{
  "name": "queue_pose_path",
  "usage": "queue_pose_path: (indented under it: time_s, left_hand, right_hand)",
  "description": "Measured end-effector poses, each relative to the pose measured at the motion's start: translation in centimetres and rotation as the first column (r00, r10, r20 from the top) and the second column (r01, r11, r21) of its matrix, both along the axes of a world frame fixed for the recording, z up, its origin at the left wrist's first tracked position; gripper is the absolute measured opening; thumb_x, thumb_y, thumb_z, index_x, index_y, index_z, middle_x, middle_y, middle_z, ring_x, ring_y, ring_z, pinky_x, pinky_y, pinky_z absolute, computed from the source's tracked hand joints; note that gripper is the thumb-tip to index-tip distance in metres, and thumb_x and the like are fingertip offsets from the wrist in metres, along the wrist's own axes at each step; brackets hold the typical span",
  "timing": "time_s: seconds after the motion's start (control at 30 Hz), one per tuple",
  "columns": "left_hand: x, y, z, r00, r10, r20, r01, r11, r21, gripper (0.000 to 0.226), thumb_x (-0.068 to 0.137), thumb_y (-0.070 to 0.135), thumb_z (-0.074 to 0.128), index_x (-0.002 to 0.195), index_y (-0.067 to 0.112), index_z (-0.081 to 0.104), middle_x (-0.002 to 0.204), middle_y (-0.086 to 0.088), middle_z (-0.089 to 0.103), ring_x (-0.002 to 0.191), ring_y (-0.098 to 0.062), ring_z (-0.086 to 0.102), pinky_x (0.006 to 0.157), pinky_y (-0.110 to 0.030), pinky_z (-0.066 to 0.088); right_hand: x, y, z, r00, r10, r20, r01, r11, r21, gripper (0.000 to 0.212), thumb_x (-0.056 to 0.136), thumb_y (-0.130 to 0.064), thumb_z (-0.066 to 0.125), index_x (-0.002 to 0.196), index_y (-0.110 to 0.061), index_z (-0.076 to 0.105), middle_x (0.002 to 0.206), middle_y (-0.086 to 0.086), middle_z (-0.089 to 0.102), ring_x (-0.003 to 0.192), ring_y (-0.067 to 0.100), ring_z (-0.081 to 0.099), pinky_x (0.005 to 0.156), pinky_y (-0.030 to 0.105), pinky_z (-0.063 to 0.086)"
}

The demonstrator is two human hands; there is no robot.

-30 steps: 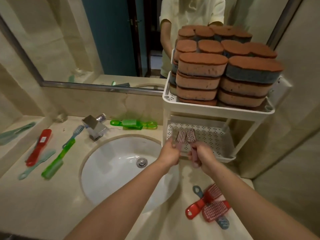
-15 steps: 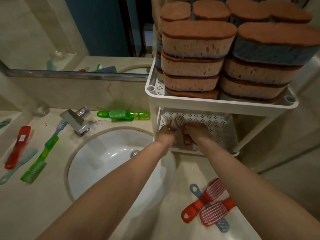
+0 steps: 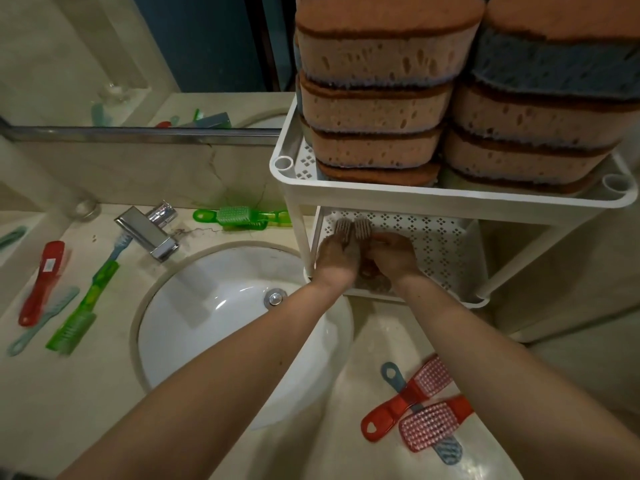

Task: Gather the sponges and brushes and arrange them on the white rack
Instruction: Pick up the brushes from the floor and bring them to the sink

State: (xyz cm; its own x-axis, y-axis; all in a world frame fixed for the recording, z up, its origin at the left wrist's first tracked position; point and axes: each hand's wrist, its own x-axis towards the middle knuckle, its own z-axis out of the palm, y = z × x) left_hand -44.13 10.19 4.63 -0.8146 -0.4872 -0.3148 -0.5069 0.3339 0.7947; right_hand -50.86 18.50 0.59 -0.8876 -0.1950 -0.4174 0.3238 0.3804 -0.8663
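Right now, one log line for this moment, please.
left hand: grips one brush | right hand: grips other brush | where: white rack lower shelf | sponges: stacked on top shelf

A white sink (image 3: 214,327) sits in a beige marble counter (image 3: 79,417) (chrome tap (image 3: 147,233) behind it). A mirror (image 3: 104,46) spans the wall (image 3: 121,174) above.

person | left arm (image 3: 242,348): bare to the frame edge | right arm (image 3: 485,358): bare to the frame edge | left hand (image 3: 337,258), right hand (image 3: 394,256): bare
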Motion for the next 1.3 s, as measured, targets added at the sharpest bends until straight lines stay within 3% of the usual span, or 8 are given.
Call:
queue_pose_path:
  time_s: [0.23, 0.4, 0.6, 0.8, 1.0, 1.1, 1.23, 1.3]
  left_hand:
    - [0.5, 0.4, -0.3, 0.961, -0.249, 0.121, 0.250, 0.968, 0.005, 0.047, 0.098, 0.004, 0.041, 0.144, 0.008, 0.033, 0.128, -0.016, 0.055, 0.109, -0.027, 0.056, 0.071, -0.022, 0.041]
    - [-0.4, -0.1, 0.0, 0.953, -0.250, 0.169, 0.253, 0.967, 0.006, 0.060, 0.101, 0.007, 0.034, 0.154, 0.020, 0.009, 0.145, -0.011, 0.044, 0.126, -0.025, 0.048, 0.079, -0.012, 0.033]
    - [-0.8, -1.0, 0.0, 0.961, -0.179, 0.211, 0.177, 0.984, 0.029, 0.055, 0.094, -0.001, 0.037, 0.147, 0.012, 0.031, 0.134, -0.014, 0.053, 0.118, -0.029, 0.054, 0.084, -0.027, 0.044]
    - [-0.8, -1.2, -0.2, 0.964, -0.181, 0.193, 0.179, 0.984, 0.028, 0.054, 0.097, 0.007, 0.034, 0.149, 0.019, 0.028, 0.146, -0.005, 0.045, 0.128, -0.023, 0.046, 0.086, -0.020, 0.034]
    - [0.3, -1.2, -0.6, 0.973, -0.188, 0.136, 0.186, 0.982, 0.028, 0.053, 0.097, 0.006, 0.034, 0.148, 0.020, 0.028, 0.141, -0.005, 0.048, 0.121, -0.023, 0.050, 0.081, -0.016, 0.036]
    - [1.5, -1.1, -1.0, 0.982, -0.181, 0.049, 0.180, 0.983, 0.015, 0.049, 0.091, 0.001, 0.038, 0.137, 0.018, 0.043, 0.125, -0.005, 0.055, 0.101, -0.024, 0.056, 0.069, -0.016, 0.043]
    - [4.0, -0.8, -1.3, 0.983, -0.118, -0.138, 0.124, 0.991, 0.040, 0.057, 0.086, -0.006, 0.037, 0.131, 0.021, 0.058, 0.139, 0.000, 0.054, 0.118, -0.025, 0.056, 0.099, -0.034, 0.047]
    - [5.8, -0.7, -1.6, 0.974, -0.044, -0.220, 0.063, 0.995, 0.076, 0.055, 0.083, -0.007, 0.037, 0.126, 0.018, 0.061, 0.129, 0.002, 0.062, 0.119, -0.020, 0.058, 0.103, -0.036, 0.045]
  right_hand:
    - [0.3, 0.5, 0.0, 0.999, -0.019, -0.036, 0.018, 0.999, -0.026, 0.028, 0.082, -0.003, 0.052, 0.079, -0.022, 0.073, 0.084, 0.008, 0.070, 0.086, 0.029, 0.068, 0.082, 0.040, 0.056]
    - [0.4, 0.0, 0.0, 0.997, -0.081, 0.011, 0.082, 0.980, -0.180, 0.032, 0.082, 0.005, 0.043, 0.082, -0.008, 0.072, 0.067, 0.001, 0.066, 0.061, 0.014, 0.058, 0.053, 0.018, 0.046]
    - [0.0, -1.1, -0.2, 0.997, 0.000, 0.082, 0.019, 0.972, -0.235, 0.037, 0.084, 0.004, 0.039, 0.096, -0.005, 0.072, 0.092, 0.013, 0.074, 0.085, 0.024, 0.070, 0.079, 0.035, 0.058]
    - [-0.2, -2.1, -0.3, 0.994, 0.045, 0.103, -0.016, 0.966, -0.259, 0.034, 0.086, 0.002, 0.040, 0.094, -0.010, 0.071, 0.077, 0.001, 0.074, 0.067, 0.006, 0.070, 0.054, 0.016, 0.050]
    - [0.4, -1.4, 0.2, 0.997, 0.063, 0.033, -0.053, 0.973, -0.227, 0.030, 0.070, 0.005, 0.041, 0.082, -0.002, 0.068, 0.076, 0.017, 0.065, 0.073, 0.024, 0.060, 0.068, 0.037, 0.048]
    - [1.2, -1.2, 0.8, 0.995, -0.064, 0.078, 0.082, 0.966, -0.244, 0.035, 0.082, 0.002, 0.046, 0.072, -0.021, 0.071, 0.070, 0.001, 0.068, 0.067, 0.019, 0.062, 0.067, 0.034, 0.053]
    - [3.1, -0.8, 1.5, 0.979, -0.182, 0.090, 0.201, 0.926, -0.318, 0.033, 0.087, 0.002, 0.044, 0.079, -0.021, 0.067, 0.072, -0.001, 0.066, 0.062, 0.017, 0.058, 0.059, 0.030, 0.050]
    - [4.8, -0.4, 2.0, 0.981, -0.190, 0.027, 0.188, 0.921, -0.342, 0.032, 0.087, 0.004, 0.045, 0.080, -0.020, 0.066, 0.074, 0.000, 0.067, 0.061, 0.016, 0.061, 0.055, 0.027, 0.051]
